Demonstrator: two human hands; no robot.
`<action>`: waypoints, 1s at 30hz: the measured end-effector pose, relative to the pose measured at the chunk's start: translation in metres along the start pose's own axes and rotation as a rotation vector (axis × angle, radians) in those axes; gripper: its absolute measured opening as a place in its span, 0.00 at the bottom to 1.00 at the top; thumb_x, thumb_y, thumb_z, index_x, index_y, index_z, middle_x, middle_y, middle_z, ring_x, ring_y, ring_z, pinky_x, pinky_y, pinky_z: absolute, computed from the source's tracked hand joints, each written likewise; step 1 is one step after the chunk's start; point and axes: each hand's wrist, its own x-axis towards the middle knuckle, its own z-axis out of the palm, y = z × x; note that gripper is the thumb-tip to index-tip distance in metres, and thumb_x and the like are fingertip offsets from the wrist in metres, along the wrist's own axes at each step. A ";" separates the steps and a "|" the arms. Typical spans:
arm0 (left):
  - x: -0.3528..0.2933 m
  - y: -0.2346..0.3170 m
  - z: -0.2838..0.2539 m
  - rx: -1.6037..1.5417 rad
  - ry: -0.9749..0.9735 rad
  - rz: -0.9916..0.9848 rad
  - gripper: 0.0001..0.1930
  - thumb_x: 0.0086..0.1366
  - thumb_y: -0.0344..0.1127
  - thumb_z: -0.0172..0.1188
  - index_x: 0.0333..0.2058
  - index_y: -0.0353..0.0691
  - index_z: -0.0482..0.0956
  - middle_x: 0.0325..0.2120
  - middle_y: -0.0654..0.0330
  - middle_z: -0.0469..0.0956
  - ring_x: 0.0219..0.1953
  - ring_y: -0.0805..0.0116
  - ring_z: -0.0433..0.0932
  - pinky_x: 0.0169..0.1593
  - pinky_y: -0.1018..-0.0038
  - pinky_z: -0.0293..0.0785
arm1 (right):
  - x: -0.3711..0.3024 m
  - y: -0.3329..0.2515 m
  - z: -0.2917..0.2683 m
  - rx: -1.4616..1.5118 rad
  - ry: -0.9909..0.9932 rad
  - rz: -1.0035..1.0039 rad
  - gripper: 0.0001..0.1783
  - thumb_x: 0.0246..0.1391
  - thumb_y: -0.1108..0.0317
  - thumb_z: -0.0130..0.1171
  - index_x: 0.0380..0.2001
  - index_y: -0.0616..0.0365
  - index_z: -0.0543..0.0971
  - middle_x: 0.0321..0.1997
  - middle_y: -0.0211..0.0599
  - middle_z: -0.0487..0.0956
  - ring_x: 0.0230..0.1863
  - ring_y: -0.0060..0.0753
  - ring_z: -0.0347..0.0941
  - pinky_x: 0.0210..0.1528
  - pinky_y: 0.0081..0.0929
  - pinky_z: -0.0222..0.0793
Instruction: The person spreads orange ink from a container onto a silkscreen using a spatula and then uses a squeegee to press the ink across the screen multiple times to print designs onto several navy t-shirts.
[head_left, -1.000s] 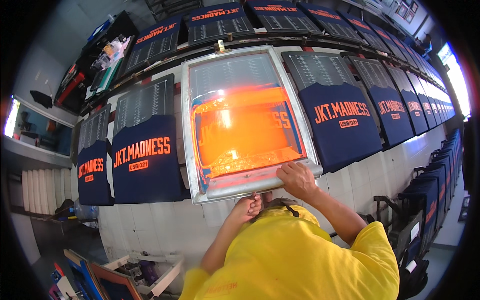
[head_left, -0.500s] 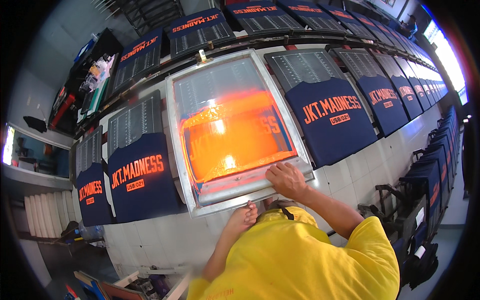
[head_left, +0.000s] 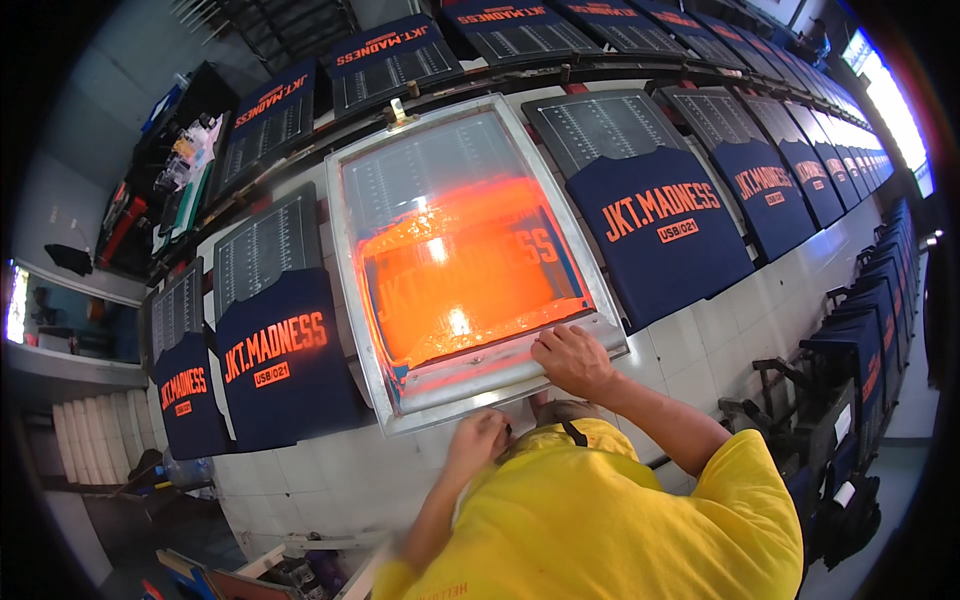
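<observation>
My right hand [head_left: 573,360] is closed over the right end of a long grey squeegee [head_left: 470,367], which lies across the near end of a metal-framed printing screen [head_left: 355,290]. Bright orange ink [head_left: 450,275] covers the lower half of the mesh, with lettering faintly showing through. Under the screen is a black board with a dark shirt, mostly hidden. My left hand [head_left: 478,440] is curled just off the screen's near edge, apart from the frame. Its fingers are partly hidden, and whatever they may hold cannot be made out.
Dark blue shirts with orange prints lie on black boards on both sides, such as the left shirt [head_left: 285,360] and the right shirt [head_left: 660,230]. Another row of boards [head_left: 395,65] runs behind. A metal clamp [head_left: 400,115] sits at the screen's far edge. Black racks [head_left: 790,420] stand at right.
My left hand has drawn back from the screen's near edge, down and to the left. My right hand and the squeegee stay in place on the screen.
</observation>
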 end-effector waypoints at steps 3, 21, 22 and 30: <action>-0.026 0.080 -0.022 0.998 0.343 0.662 0.20 0.53 0.38 0.68 0.44 0.37 0.78 0.36 0.57 0.74 0.37 0.64 0.72 0.39 0.72 0.70 | 0.000 0.003 0.000 -0.009 -0.053 0.027 0.09 0.45 0.68 0.58 0.32 0.55 0.75 0.38 0.34 0.76 0.41 0.36 0.74 0.42 0.33 0.73; 0.032 0.048 -0.071 1.474 0.369 0.563 0.21 0.43 0.22 0.64 0.41 0.37 0.78 0.42 0.56 0.79 0.41 0.58 0.81 0.43 0.66 0.77 | -0.030 0.054 -0.028 0.067 -0.005 0.178 0.10 0.37 0.78 0.58 0.29 0.58 0.75 0.36 0.36 0.74 0.42 0.40 0.73 0.45 0.37 0.71; 0.032 0.048 -0.070 1.481 0.358 0.550 0.21 0.43 0.22 0.64 0.41 0.37 0.78 0.42 0.56 0.79 0.40 0.58 0.81 0.43 0.66 0.77 | -0.031 0.054 -0.028 0.072 -0.013 0.181 0.11 0.36 0.78 0.58 0.29 0.58 0.75 0.36 0.36 0.74 0.42 0.40 0.73 0.45 0.37 0.72; 0.058 0.014 -0.085 1.465 0.495 0.731 0.25 0.40 0.23 0.66 0.43 0.39 0.79 0.44 0.56 0.80 0.40 0.57 0.82 0.42 0.66 0.78 | -0.020 0.071 -0.004 0.027 0.033 0.133 0.15 0.36 0.75 0.59 0.34 0.62 0.76 0.39 0.38 0.75 0.42 0.40 0.74 0.44 0.35 0.74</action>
